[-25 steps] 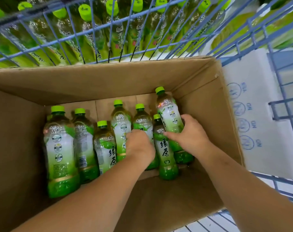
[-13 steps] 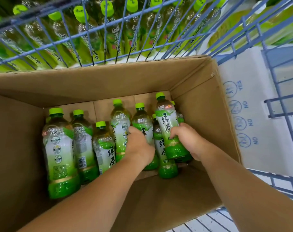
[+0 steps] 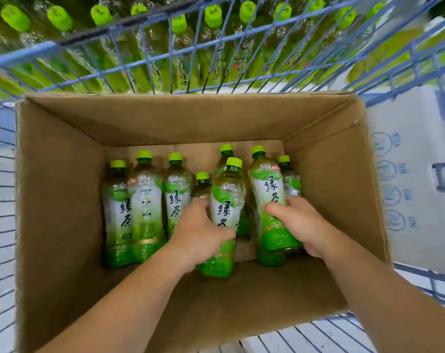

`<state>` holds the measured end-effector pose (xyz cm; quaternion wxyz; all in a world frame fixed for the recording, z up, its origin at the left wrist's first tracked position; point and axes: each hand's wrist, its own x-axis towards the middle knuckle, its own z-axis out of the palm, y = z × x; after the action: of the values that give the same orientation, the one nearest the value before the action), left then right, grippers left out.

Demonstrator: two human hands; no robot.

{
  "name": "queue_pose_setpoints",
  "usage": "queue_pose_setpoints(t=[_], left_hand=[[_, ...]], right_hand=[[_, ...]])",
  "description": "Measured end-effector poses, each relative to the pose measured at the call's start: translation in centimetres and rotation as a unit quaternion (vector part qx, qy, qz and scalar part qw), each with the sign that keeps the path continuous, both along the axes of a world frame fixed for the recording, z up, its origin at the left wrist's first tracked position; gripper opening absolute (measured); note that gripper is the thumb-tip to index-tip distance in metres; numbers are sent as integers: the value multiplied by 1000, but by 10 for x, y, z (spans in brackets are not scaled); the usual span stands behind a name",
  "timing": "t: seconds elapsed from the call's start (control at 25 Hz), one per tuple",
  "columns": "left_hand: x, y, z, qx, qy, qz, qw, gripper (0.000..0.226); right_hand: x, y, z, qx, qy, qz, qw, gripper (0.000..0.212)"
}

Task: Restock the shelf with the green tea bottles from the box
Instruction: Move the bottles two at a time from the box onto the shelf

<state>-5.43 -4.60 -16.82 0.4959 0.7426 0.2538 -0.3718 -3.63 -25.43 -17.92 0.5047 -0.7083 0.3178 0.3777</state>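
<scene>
Cardboard box (image 3: 63, 205), top open, sits in a blue wire cart (image 3: 150, 57). Green tea bottles stand along its far wall. The near half of the box floor (image 3: 241, 307) is bare, so there is room to draw back. My left hand (image 3: 201, 230) is curled round the centre bottle (image 3: 227, 197). My right hand (image 3: 300, 222) grips the right bottle (image 3: 267, 187), fingers wrapped over its label. A narrow gap separates the two. The corner bottle (image 3: 290, 179) stands between the right bottle and the right wall. The left trio (image 3: 145, 200) stands touching, clear of the left wall. Shelf bottles (image 3: 212, 16) show beyond the mesh.
</scene>
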Motion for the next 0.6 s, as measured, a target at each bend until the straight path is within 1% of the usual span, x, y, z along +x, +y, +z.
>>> queue_pose_setpoints(t=[0.04, 0.08, 0.28, 0.36, 0.44, 0.6], left_hand=[[-2, 6, 4, -5, -11, 16, 1000, 46], [-3, 11, 9, -10, -21, 23, 999, 48], [-4, 45, 45, -53, -48, 83, 994, 55], [0, 67, 66, -51, -54, 120, 990, 55], [4, 90, 86, -47, -80, 136, 986, 55], [7, 145, 132, -30, -138, 141, 980, 56]], right_hand=[[0, 5, 6, 3, 3, 15, 1000, 45], [1, 10, 12, 7, 3, 27, 1000, 49], [-2, 44, 53, -5, -34, 44, 998, 52], [-1, 67, 74, -6, -58, 38, 998, 43], [-2, 92, 95, -11, -82, 23, 996, 32], [-2, 151, 138, -23, -127, 17, 992, 24]])
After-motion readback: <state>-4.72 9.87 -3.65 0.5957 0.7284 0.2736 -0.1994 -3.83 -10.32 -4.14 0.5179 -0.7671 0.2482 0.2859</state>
